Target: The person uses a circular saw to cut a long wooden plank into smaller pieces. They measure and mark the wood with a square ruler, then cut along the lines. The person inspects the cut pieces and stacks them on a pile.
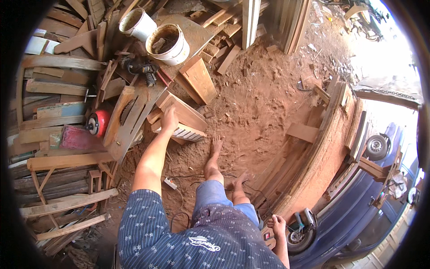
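Note:
My left hand (pixel 169 119) reaches out to the left and is closed over the upper edge of a wooden board (pixel 188 114). The board leans with other pieces against the saw table (pixel 134 122), where a toothed blade (pixel 126 112) stands up through a slot. Beneath my hand, a pale slatted wooden piece (pixel 188 133) lies against the same stack. My right hand (pixel 277 224) is low at my right side, its fingers curled in; what they hold, if anything, is hidden. Beside it, a power tool (pixel 305 223) sits at the near end of the long bench (pixel 313 172).
Two white buckets (pixel 172 56) stand at the far left beside a dark power tool (pixel 139 67). A wide plank (pixel 200 80) leans near them. Lumber fills the left. A power strip (pixel 170 183) and cable lie by my feet. A blue car (pixel 358 215) is beyond the bench.

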### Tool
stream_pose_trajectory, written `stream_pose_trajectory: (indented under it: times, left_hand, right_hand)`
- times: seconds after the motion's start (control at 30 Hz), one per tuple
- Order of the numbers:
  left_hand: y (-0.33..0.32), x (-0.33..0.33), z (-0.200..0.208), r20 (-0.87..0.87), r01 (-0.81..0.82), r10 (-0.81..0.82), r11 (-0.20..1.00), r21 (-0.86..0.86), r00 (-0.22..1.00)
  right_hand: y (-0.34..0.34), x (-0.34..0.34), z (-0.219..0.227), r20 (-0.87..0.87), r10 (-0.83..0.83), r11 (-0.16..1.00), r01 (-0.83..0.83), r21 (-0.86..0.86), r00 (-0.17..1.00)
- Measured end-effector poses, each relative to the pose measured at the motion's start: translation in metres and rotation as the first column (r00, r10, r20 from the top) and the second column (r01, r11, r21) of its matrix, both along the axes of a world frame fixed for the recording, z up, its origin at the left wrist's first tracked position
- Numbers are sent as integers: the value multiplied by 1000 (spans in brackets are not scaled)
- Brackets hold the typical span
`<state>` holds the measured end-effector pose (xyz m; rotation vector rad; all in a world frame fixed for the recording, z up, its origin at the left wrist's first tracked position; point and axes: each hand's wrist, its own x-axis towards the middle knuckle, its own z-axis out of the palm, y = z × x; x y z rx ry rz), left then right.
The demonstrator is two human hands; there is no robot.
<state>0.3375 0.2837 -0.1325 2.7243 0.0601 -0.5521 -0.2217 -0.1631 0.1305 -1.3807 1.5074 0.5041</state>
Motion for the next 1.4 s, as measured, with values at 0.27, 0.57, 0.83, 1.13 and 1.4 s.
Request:
stream_pose_trajectory:
  times: [0.27,0.57,0.83,1.13,1.4]
  left_hand:
    - [-100,172,-15,251,164,-186,981,106,950]
    - [-143,93,6,-3,199,-200,972,123,980]
    - [-186,46,-6,25,127,-124,980,-154,992]
    - [-200,-98,252,167,251,-188,754,-607,968]
    - [-205,-237,361,218,384,-429,350,-855,876]
  right_hand:
    - [10,42,-10,-16,14,1000,-14,-11,1000]
    - [59,34,-10,-103,-115,991,121,54,988]
    - [37,35,-20,13,-93,996,93,-1,996]
    - [68,167,-69,128,-370,849,279,448,920]
    - [39,257,-40,426,-903,396,483,781,52]
